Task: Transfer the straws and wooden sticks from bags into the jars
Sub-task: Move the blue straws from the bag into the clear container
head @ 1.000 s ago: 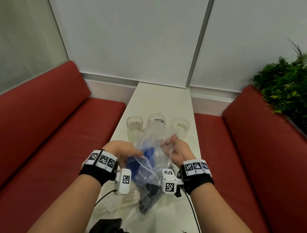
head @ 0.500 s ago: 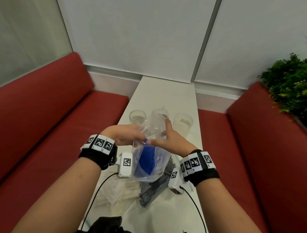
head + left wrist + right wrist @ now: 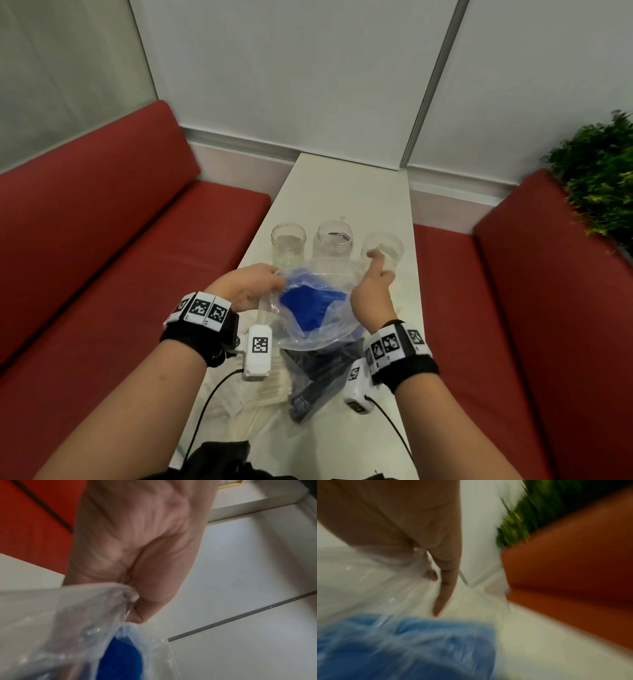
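A clear plastic bag [image 3: 308, 329] of blue straws [image 3: 310, 308] hangs above the white table [image 3: 342, 192], its mouth spread wide toward me. My left hand [image 3: 250, 287] grips the bag's left rim in a fist; the left wrist view shows the film [image 3: 68, 628] pinched under the curled fingers [image 3: 145, 601]. My right hand [image 3: 373, 287] is at the bag's right rim with fingers [image 3: 376, 255] stretched out, and a straight finger [image 3: 443, 595] lies over the plastic. Three clear jars stand behind the bag: left [image 3: 287, 240], middle [image 3: 335, 238], right [image 3: 383, 245].
Under the held bag lie a bag of black straws [image 3: 318, 380] and a bag of pale wooden sticks [image 3: 263, 394]. Red benches [image 3: 102, 257] flank the narrow table. A green plant [image 3: 599, 178] stands at the far right. Wrist-camera cables trail near the table's front edge.
The bag was held upright between both hands; now its mouth is pulled wide. My right hand has swung right and its fingers have straightened. My left hand keeps its grip.
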`<move>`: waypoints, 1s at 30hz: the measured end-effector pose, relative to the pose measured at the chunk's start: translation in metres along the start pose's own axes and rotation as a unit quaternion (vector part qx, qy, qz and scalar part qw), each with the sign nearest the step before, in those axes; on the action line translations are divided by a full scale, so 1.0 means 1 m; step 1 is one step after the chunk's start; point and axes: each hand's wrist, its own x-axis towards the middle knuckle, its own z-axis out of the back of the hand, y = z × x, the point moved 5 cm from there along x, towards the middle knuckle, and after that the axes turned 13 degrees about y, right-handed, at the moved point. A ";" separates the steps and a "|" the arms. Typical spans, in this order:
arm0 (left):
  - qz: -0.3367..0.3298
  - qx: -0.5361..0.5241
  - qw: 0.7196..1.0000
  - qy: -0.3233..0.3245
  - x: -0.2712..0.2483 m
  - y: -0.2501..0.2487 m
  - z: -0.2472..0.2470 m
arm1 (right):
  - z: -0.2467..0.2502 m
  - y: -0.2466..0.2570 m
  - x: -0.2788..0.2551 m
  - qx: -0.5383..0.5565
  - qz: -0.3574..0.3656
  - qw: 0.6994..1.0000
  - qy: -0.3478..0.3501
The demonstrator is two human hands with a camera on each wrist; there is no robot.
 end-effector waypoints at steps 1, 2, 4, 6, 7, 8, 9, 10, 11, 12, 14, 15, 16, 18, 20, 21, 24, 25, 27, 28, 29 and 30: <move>-0.008 -0.012 0.999 -0.032 0.001 -0.001 0.005 | 0.002 0.009 -0.004 -0.127 0.026 0.991 -0.011; -0.012 -0.022 0.998 -0.052 0.002 -0.002 0.008 | 0.003 0.020 -0.008 -0.251 0.068 0.965 -0.033; -0.011 -0.027 0.997 -0.066 0.003 -0.006 0.007 | 0.002 0.048 -0.018 -0.372 0.204 0.903 -0.062; -0.010 -0.045 0.997 -0.054 0.006 -0.010 0.000 | -0.003 0.070 -0.028 -0.368 0.352 0.859 -0.048; -0.013 -0.053 0.998 -0.043 0.007 -0.014 -0.005 | -0.007 0.076 -0.031 -0.343 0.394 0.853 -0.010; -0.019 -0.045 0.998 -0.039 0.008 -0.018 -0.011 | -0.011 0.080 -0.031 -0.312 0.403 0.859 0.041; -0.026 -0.020 0.999 -0.042 0.011 -0.020 -0.013 | -0.015 0.081 -0.028 -0.284 0.385 0.873 0.090; -0.036 0.013 0.998 -0.044 0.012 -0.023 -0.015 | -0.017 0.077 -0.022 -0.269 0.349 0.890 0.121; -0.044 0.050 0.997 -0.043 0.014 -0.024 -0.016 | -0.016 0.072 -0.016 -0.267 0.309 0.904 0.128; -0.048 0.083 0.994 -0.046 0.016 -0.025 -0.015 | -0.011 0.065 -0.011 -0.268 0.275 0.916 0.118; -0.065 0.119 0.989 -0.061 0.020 -0.024 -0.011 | -0.001 0.050 -0.004 -0.244 0.229 0.936 0.105; -0.077 0.125 0.986 -0.072 0.023 -0.023 -0.008 | 0.002 0.043 -0.002 -0.225 0.210 0.945 0.112; -0.088 0.131 0.984 -0.086 0.026 -0.022 -0.005 | 0.003 0.036 -0.001 -0.211 0.192 0.951 0.121; -0.074 0.159 0.978 -0.113 0.031 -0.017 0.000 | 0.002 0.025 0.000 -0.199 0.157 0.956 0.149; 0.003 0.184 0.978 -0.093 0.037 -0.007 0.002 | -0.002 0.016 0.000 -0.197 0.115 0.953 0.199; 0.039 0.186 0.979 -0.069 0.040 0.000 0.001 | -0.004 0.013 -0.001 -0.198 0.099 0.950 0.218; 0.053 0.209 0.975 -0.057 0.046 0.006 0.002 | -0.009 0.008 0.002 -0.226 0.084 0.946 0.218; 0.045 0.214 0.974 -0.064 0.047 0.007 0.003 | -0.013 0.005 0.003 -0.239 0.076 0.946 0.206; 0.038 0.203 0.976 -0.071 0.050 0.011 0.004 | -0.021 -0.001 0.006 -0.268 0.060 0.945 0.177; 0.037 0.189 0.978 -0.075 0.051 0.013 0.005 | -0.024 -0.003 0.008 -0.289 0.058 0.942 0.162; 0.037 0.170 0.982 -0.079 0.052 0.015 0.006 | -0.026 -0.002 0.011 -0.309 0.060 0.938 0.143; 0.037 0.150 0.985 -0.083 0.052 0.017 0.007 | -0.026 -0.001 0.013 -0.321 0.065 0.937 0.123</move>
